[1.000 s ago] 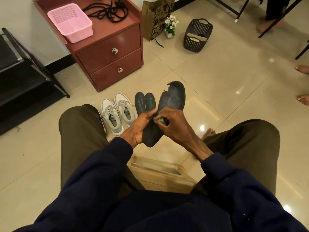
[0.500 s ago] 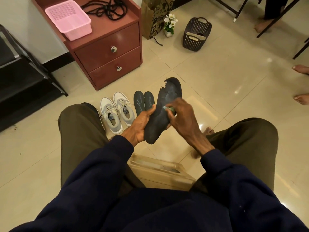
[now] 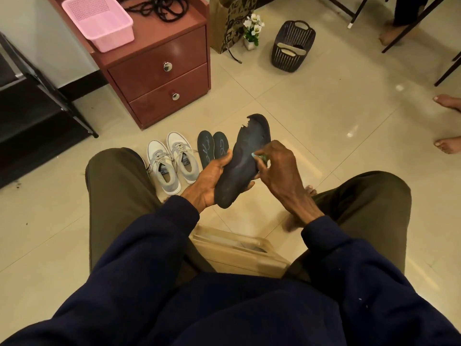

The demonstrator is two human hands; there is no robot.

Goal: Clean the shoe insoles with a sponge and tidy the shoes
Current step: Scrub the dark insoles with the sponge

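Fingers (image 3: 225,159) of the left hand (image 3: 207,182): curled round the heel half of a dark insole (image 3: 245,146), thumb across the upper face, other tips showing at its far edge.

Fingers (image 3: 273,151) of the right hand (image 3: 279,171): bunched round a small pale green sponge (image 3: 259,156), mostly hidden, pressed to the insole's right edge at mid-length.

Insole: held in the air between the seated person's knees, above the tiled floor (image 3: 324,108). Long axis runs from the heel, low and near the person, up and away to the toe, leaning a little right. Toe edge torn and ragged.

Two more insoles (image 3: 213,148): flat on the floor side by side, toes pointing away, just left of the held one.

Grey sneakers (image 3: 172,161): one pair, side by side, toes away, just left of those.

Beyond: a red-brown drawer cabinet (image 3: 159,71) carrying a pink basket (image 3: 99,21) and black cord (image 3: 154,6); a paper bag (image 3: 224,23), white flowers (image 3: 253,28), a dark basket (image 3: 290,48).
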